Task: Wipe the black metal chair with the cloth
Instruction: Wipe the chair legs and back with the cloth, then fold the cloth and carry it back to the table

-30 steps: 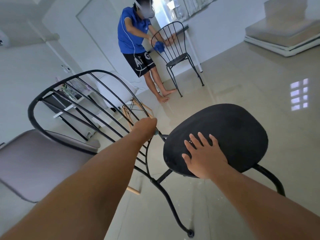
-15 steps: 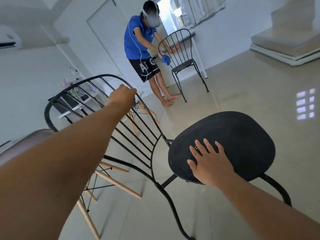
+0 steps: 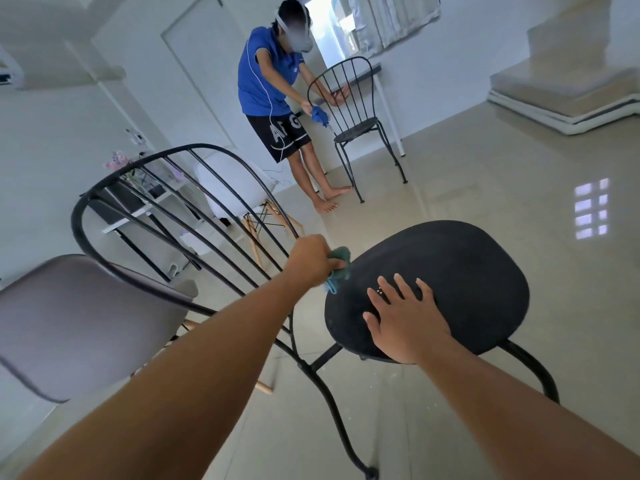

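Observation:
The black metal chair (image 3: 460,271) stands right in front of me, its round seat at centre right and its curved spindle back (image 3: 114,174) to the left. My left hand (image 3: 310,259) is closed around a teal cloth (image 3: 338,270) at the foot of the back spindles, where they meet the seat's rear edge. Part of the cloth is hidden inside the fist. My right hand (image 3: 405,318) lies flat, fingers spread, on the near left part of the seat.
A grey shell chair (image 3: 69,323) is close at my left. Behind the spindles stand a white chair with wooden legs (image 3: 239,188) and a low shelf. Further back a person in a blue shirt (image 3: 266,81) wipes another black chair (image 3: 353,123). Steps rise at far right.
My left hand slid from the seat junction up to the top rail of the back, then down again to the base of the spindles, cloth in hand. My right hand stayed flat on the seat.

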Demonstrator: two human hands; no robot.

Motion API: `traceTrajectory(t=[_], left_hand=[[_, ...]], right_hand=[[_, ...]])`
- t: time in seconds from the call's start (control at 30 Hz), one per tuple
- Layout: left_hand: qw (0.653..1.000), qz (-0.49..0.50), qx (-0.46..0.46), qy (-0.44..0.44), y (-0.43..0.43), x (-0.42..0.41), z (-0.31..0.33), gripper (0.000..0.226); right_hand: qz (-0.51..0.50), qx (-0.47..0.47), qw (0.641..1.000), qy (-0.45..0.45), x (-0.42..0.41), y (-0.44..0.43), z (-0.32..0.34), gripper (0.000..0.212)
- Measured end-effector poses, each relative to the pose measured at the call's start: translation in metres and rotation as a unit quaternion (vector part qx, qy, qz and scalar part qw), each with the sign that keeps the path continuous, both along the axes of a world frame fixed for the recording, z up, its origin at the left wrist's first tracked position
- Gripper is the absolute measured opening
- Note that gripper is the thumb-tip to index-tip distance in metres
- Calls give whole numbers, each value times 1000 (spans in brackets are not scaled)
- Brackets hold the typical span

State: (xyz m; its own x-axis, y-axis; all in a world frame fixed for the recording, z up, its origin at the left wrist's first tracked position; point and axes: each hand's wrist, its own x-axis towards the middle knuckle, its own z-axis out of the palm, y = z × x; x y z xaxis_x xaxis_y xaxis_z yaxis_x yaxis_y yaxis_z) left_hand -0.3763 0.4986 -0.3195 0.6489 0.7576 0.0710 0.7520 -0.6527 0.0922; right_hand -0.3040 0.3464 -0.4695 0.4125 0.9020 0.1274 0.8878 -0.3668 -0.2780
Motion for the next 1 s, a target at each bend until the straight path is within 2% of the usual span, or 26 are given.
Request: traceTrajectory(t=[0.1,0.17,0.23,0.27,0.33,0.43,0.5,0.53,0.6,0.67,0.77,0.9,1.0], left_hand=[[997,1,-41,-58,-16,-5,-19,33],[992,21,-77,-102,-22,-8,-33,33],[965,60,-176,-188,-25,-11,-48,31],[934,84,-246,-247,-28,-12,-53,29],[848,118,-389,-341,-40,-12,-57,30],[725,137,-549,-393,-57,-13,-55,36],[670,145,-604,-406,-63,-16,-52,40],[657,149,-618,-406,-63,-18,-52,48],[644,147,-641,-390,-62,-23,-53,72],[651,121,-654,-366,-64,-25,-56,84],[696,70,-622,-352,-69,-28,-61,66],[689,78,-615,-376,-66,-34,-70,42],[681,86,-616,-387,-65,-38,-76,31]], right_hand=[[-18,37,998,53,1,1,7,65],[-54,108,986,117,5,2,12,53],[-86,194,957,198,9,-2,21,39],[-94,222,940,242,11,-4,26,37],[-99,231,914,318,15,-9,34,38],[-94,236,886,388,23,-13,37,40],[-99,255,867,416,31,-16,39,36],[-99,266,856,433,34,-17,39,35],[-75,280,831,475,38,-23,43,35],[-46,290,813,503,40,-28,45,35],[-27,296,796,527,41,-33,47,34],[-30,313,766,561,43,-39,48,34],[-34,318,758,569,45,-41,51,33]])
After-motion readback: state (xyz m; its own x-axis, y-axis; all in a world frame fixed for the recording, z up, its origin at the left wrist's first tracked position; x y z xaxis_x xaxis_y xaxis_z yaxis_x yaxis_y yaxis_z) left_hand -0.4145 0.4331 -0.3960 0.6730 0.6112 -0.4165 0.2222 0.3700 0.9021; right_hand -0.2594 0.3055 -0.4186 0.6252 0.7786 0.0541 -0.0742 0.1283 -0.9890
